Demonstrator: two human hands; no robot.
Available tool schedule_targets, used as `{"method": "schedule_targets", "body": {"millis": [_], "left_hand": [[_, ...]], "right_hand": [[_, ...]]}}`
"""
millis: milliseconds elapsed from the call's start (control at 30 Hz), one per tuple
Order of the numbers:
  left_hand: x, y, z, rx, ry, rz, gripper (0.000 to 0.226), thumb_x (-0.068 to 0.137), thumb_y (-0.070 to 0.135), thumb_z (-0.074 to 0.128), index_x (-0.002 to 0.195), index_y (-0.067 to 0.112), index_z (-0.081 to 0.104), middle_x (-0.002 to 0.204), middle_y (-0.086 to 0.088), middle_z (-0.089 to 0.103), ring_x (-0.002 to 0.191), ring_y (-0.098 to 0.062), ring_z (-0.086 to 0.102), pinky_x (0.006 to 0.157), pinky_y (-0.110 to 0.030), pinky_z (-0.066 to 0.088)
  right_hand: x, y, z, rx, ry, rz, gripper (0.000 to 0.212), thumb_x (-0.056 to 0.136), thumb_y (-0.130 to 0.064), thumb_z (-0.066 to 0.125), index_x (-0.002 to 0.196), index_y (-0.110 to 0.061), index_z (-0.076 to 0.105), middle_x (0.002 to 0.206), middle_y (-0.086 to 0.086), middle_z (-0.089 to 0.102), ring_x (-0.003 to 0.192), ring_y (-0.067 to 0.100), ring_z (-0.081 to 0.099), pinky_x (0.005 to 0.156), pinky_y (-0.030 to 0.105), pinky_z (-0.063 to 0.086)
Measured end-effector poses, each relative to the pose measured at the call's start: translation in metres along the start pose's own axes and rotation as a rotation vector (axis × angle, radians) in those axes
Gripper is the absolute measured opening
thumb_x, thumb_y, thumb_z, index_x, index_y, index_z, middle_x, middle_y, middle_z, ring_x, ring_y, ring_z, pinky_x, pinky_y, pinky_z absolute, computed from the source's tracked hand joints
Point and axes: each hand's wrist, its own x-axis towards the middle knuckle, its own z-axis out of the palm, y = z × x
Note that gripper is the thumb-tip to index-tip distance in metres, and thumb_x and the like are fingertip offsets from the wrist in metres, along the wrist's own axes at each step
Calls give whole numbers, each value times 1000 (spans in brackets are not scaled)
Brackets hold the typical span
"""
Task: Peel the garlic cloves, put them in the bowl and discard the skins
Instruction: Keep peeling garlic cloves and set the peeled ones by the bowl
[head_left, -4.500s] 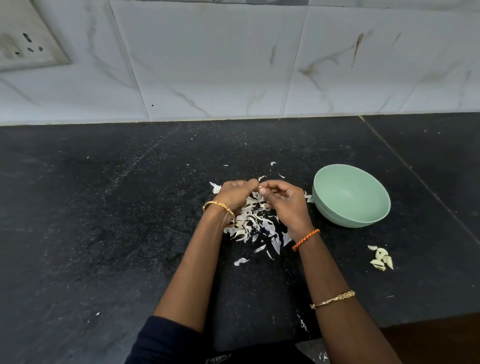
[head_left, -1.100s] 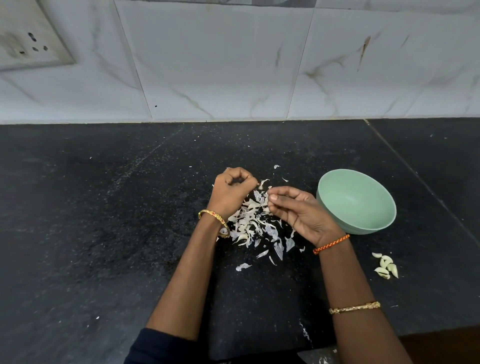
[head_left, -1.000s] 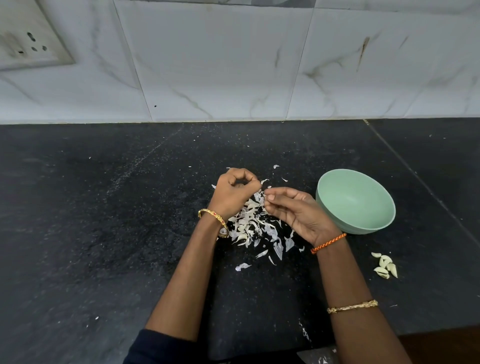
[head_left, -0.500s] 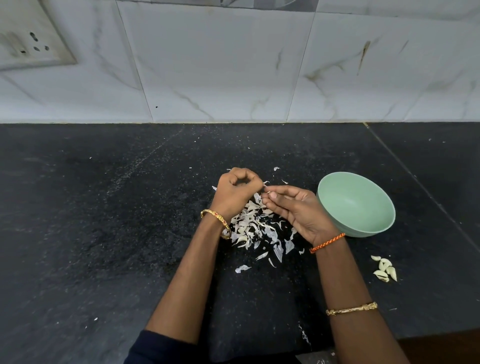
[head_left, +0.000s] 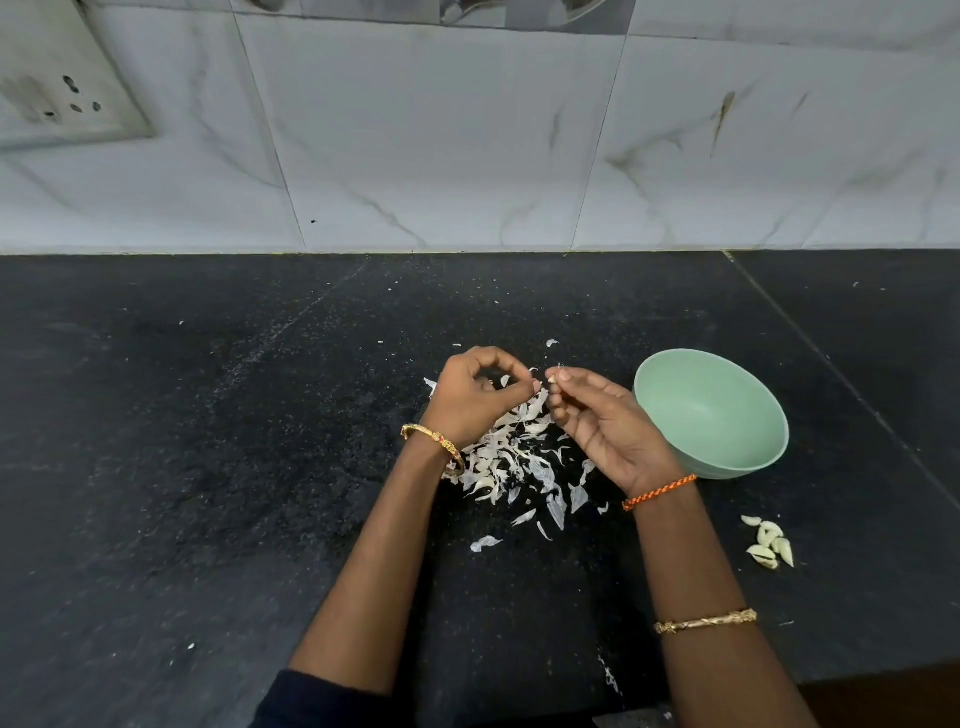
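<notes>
One pale garlic clove (head_left: 552, 381), seemingly part-peeled, pinched by right hand (head_left: 602, 426).

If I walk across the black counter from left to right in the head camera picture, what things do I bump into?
Left hand → garlic clove pinched in the right hand → green bowl → little heap of garlic cloves.

Mint-green bowl (head_left: 717, 415), upright. Papery white garlic skins (head_left: 514, 457) heaped just left of bowl. Pale peeled cloves (head_left: 770, 542) clustered near bowl's front right. One clove (head_left: 554, 379) held left of bowl.
</notes>
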Motion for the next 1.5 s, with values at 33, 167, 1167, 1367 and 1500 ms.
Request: {"method": "schedule_targets", "body": {"millis": [33, 167, 1167, 1367, 1500], "left_hand": [[-1, 1, 0, -10, -14, 0, 9, 81, 5, 73, 78, 12, 68, 79, 3, 61, 37, 0, 34, 39, -11, 27], [-2, 2, 2, -8, -41, 9, 10, 84, 6, 69, 91, -1, 72, 89, -5, 65, 56, 9, 54, 54, -4, 37], [-3, -1, 11, 23, 62, -144, 19, 78, 6, 74, 66, 19, 69, 79, 8, 63, 80, -6, 58, 71, -23, 46], [-4, 0, 5, 4, 72, -156, 16, 76, 0, 74, 82, 15, 72, 77, 10, 56, 87, 4, 47, 70, -1, 38], [-3, 0, 6, 11, 114, -111, 22, 75, -2, 73, 82, 19, 72, 75, 7, 45, 86, 0, 40, 75, -11, 38]], "right_hand": [[0, -1, 0, 11, 4, -1, 10, 91, -1, 55, 93, 1, 64, 72, 5, 62, 63, 8, 59, 57, 16, 51], [1, 0, 0, -70, 14, -44, 11, 90, 4, 56, 83, -1, 62, 70, 8, 67, 62, 10, 63, 59, 18, 54], [4, 16, -6, -649, 60, -439, 21, 78, 5, 73, 83, -14, 70, 83, 2, 73, 75, 9, 68, 72, 22, 56], [5, 17, -7, -789, 47, -539, 17, 76, 5, 75, 84, -10, 74, 85, 1, 71, 77, 4, 67, 72, 16, 53], [3, 16, -2, -792, 51, -587, 15, 76, 5, 75, 87, -4, 74, 84, -1, 69, 75, -2, 65, 69, 12, 51]]}}
